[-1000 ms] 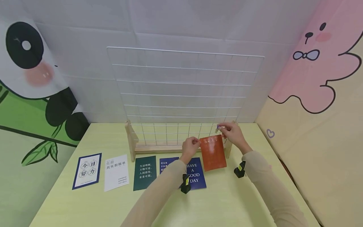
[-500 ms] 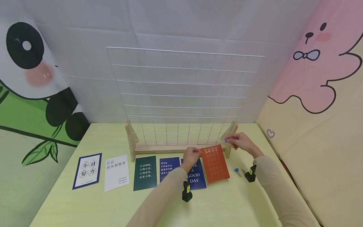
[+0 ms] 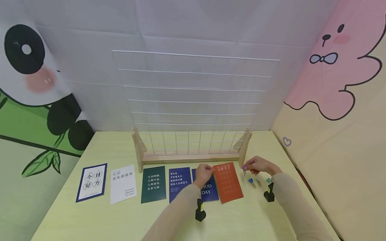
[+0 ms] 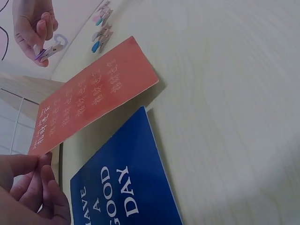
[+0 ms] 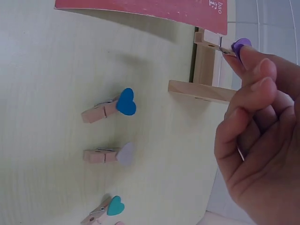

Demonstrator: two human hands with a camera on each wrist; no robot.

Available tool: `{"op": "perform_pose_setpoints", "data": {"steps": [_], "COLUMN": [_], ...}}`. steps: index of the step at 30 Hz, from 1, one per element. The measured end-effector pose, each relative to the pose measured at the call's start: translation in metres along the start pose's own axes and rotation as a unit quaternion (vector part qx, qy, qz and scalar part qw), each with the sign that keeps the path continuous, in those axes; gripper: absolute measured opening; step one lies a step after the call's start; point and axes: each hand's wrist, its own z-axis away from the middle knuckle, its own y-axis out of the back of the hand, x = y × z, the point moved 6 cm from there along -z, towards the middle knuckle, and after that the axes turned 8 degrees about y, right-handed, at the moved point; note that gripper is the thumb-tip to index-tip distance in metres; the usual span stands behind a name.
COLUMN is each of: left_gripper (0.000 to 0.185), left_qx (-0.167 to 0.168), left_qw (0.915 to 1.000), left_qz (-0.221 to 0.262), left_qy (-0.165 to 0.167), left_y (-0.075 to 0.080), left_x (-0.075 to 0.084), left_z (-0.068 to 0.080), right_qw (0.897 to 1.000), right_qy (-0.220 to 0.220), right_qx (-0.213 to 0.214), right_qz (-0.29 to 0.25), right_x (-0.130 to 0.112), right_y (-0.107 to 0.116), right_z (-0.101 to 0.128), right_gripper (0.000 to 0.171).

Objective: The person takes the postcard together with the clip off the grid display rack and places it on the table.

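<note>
Both hands have dropped from the grid: left hand point(image 3: 204, 172) pinches the orange card point(image 3: 228, 182) at its top corner near the table's middle, right hand point(image 3: 255, 165) pinches a purple-heart clothespin point(image 5: 231, 47).

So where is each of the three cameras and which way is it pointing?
Head: worn high, facing forward and down at the table, grid rack and cards; both forearms and hands show.
Left wrist: low over the table, facing the red card pinched by the left hand.
Right wrist: faces down at loose pegs; the right hand pinches a purple peg.
Shared: red card, purple peg.
</note>
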Motion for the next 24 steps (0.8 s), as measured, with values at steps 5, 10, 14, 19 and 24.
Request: {"op": "perform_pose_setpoints", "data": {"steps": [5,10,14,19,24], "left_gripper": [0.004,0.008,0.012,0.023,0.033], "left_qx": [0.006,-0.008,-0.039,-0.085,-0.11], "left_qw": [0.9998,0.999,0.9966,0.9917,0.9897], "left_qz": [0.012,0.029,0.041,0.055,0.049], "left_qy": [0.015,0.032,0.06,0.08,0.078], "left_y": [-0.001,-0.003,-0.007,-0.012,-0.015], "left_x": [-0.006,-0.009,-0.012,-0.014,-0.015], "left_z": [0.001,0.001,0.002,0.005,0.006], "right_qw": [1.0,1.0,1.0,0.999,0.999], "right_qy": [-0.009,-0.018,-0.022,-0.028,-0.037], "right_qx": [-0.007,-0.007,-0.011,-0.021,-0.022], "right_qz": [0.0,-0.003,-0.006,-0.004,0.003], "right_x": [0.008,0.016,0.02,0.022,0.024], "right_y": [-0.011,-0.018,-0.023,-0.028,-0.031], "right_z": [0.0,0.0,-0.001,0.001,0.002], "right_gripper": [0.026,0.025,0.022,0.02,0.019]}}
